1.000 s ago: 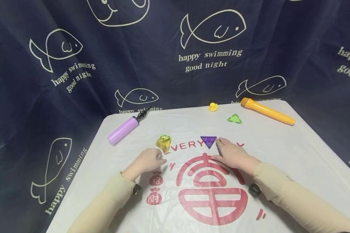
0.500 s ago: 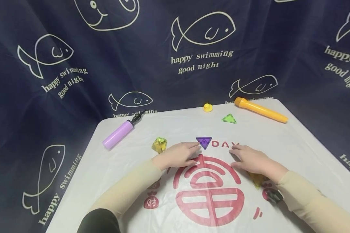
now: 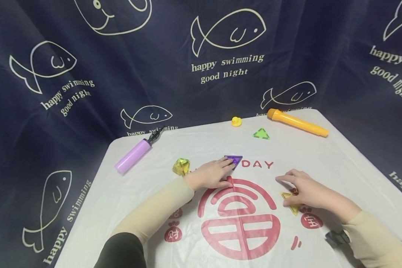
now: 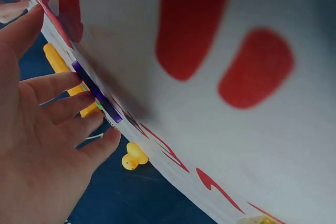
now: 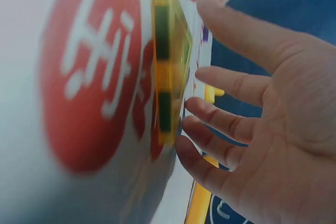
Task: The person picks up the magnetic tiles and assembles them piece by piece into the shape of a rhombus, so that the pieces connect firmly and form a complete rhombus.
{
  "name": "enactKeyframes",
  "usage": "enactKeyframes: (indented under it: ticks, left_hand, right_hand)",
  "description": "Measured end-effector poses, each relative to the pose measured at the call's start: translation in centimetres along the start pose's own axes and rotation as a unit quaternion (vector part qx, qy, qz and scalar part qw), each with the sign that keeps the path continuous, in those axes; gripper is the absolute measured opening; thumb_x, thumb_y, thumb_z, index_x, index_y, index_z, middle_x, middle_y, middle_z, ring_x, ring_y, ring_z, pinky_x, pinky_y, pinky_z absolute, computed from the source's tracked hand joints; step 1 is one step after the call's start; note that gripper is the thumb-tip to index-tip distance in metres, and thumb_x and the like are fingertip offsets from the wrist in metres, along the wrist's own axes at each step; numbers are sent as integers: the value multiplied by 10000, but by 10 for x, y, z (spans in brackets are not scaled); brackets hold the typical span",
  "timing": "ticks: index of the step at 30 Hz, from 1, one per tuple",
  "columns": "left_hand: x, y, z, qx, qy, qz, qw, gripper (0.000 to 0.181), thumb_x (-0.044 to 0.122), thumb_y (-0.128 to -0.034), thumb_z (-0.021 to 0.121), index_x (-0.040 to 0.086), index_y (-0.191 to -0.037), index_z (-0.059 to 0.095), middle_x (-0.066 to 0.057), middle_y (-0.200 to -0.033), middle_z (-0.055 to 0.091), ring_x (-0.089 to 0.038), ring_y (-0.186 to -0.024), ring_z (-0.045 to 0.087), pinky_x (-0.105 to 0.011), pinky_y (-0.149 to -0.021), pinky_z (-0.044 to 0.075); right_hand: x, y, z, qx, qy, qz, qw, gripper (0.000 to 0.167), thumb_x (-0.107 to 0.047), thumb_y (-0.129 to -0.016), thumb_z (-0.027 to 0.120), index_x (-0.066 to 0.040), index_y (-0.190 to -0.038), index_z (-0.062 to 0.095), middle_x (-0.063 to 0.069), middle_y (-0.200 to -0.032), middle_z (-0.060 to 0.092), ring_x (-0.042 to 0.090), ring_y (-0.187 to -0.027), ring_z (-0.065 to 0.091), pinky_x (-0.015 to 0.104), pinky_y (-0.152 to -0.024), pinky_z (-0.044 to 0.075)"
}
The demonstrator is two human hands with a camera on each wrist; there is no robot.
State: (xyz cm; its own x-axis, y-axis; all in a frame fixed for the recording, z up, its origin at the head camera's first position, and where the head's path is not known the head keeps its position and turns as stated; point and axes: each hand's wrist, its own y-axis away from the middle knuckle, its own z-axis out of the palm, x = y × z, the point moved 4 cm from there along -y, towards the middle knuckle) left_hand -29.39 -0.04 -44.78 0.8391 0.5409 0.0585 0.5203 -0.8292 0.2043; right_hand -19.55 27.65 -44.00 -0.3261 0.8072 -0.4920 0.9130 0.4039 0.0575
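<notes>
My left hand [image 3: 211, 175] reaches across the middle of the table, its fingers laid on a flat purple triangular tile [image 3: 237, 160]. In the left wrist view that purple tile [image 4: 94, 90] appears edge-on at the fingertips. To the right, my right hand [image 3: 309, 190] is spread above a see-through yellow triangular tile [image 3: 293, 209] and partly hides it. The right wrist view has the yellow tile [image 5: 170, 72] lying close to the fingertips, with no finger curled round it. Just left of my left wrist lies a faceted, see-through yellow-green piece [image 3: 181, 166].
A green triangular tile [image 3: 261, 134] and a small yellow rubber duck [image 3: 236, 121] are at the back. An orange microphone-shaped stick [image 3: 298, 123] lies back right, a purple hand pump [image 3: 134, 154] back left. Dark blue fish-print curtains enclose the white table [image 3: 154, 149].
My left hand has moved right, from beside the faceted piece onto the purple tile. My right hand has left the purple tile and shifted right, and the yellow tile now shows beneath it.
</notes>
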Motion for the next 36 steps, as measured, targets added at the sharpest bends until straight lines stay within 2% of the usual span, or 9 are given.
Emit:
enactKeyframes:
  ticks: [4,10,13,17,21,27,36]
  left_hand:
    - [1,-1,1,4,220,14,9998,796,521,-1009,573,36,-1588,321,-154,-1661,245,-254,-1530,211,-289,-1210,196]
    - [0,-3,3,0,193,3,9998,810,531,-1002,581,23,-1581,331,-169,-1649,271,-254,-1513,265,-282,-1201,224]
    - [0,-2,5,-54,186,-30,9998,832,557,-1000,563,29,-1591,309,-165,-1654,258,-249,-1514,262,-281,-1199,225]
    - [2,0,6,-49,149,-93,9998,849,581,-996,551,37,-1597,298,-161,-1657,251,-249,-1515,258,-292,-1199,237]
    - [5,3,4,-25,185,-129,9997,859,605,-989,546,42,-1594,311,-153,-1656,258,-246,-1519,248,-302,-1202,236]
    - [9,6,4,-106,279,-248,9992,864,621,-985,538,57,-1598,309,-137,-1664,245,-223,-1527,226,-281,-1201,224]
    - [10,9,3,-54,357,-275,9990,857,593,-986,562,53,-1599,302,-143,-1662,249,-228,-1526,229,-289,-1202,233]
  right_hand:
    - [8,10,0,-111,-111,134,9998,889,-407,-660,953,-36,-1387,600,65,-1133,550,247,-1019,510,441,-829,503]
    - [9,18,4,-330,-337,69,9989,896,-392,-633,968,-32,-1372,611,20,-1074,526,191,-988,513,376,-841,519]
    - [7,20,7,-412,-365,131,9984,872,-382,-637,968,-41,-1361,621,0,-1079,533,174,-988,522,362,-850,524]
    - [5,18,8,-346,-178,205,9990,824,-345,-633,977,-40,-1322,643,-13,-1056,571,169,-953,545,400,-834,537]
    - [5,11,6,-175,-27,266,9995,775,-320,-645,976,-29,-1291,660,-18,-1018,593,167,-902,536,388,-787,540]
    - [1,-8,7,63,17,222,9997,770,-310,-659,972,33,-1268,649,29,-1016,610,190,-882,541,392,-762,551]
    - [-3,-46,9,432,132,330,9984,715,-257,-717,947,77,-1269,640,143,-1088,614,259,-939,563,473,-837,545]
